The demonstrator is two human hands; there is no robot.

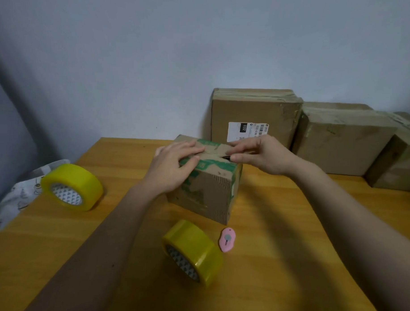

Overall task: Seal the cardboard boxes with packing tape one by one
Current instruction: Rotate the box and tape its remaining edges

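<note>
A small pink utility cutter (227, 239) with a grey slider lies flat on the wooden table (284, 257) in the lower centre of the frame. At the left edge, a crumpled white printed cloth (17, 199) hangs over the table's side. A pale bluish wall (195, 51) fills the upper half.

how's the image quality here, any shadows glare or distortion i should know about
Head view: dim, flat light with a bluish wall; soft arm shadows fall on the table; mild sheen on the near tape roll, no harsh glare; wide-angle bending stretches the forearms and tilts the stacked boxes; the left hand and right hand on the small box look slightly soft.
</note>
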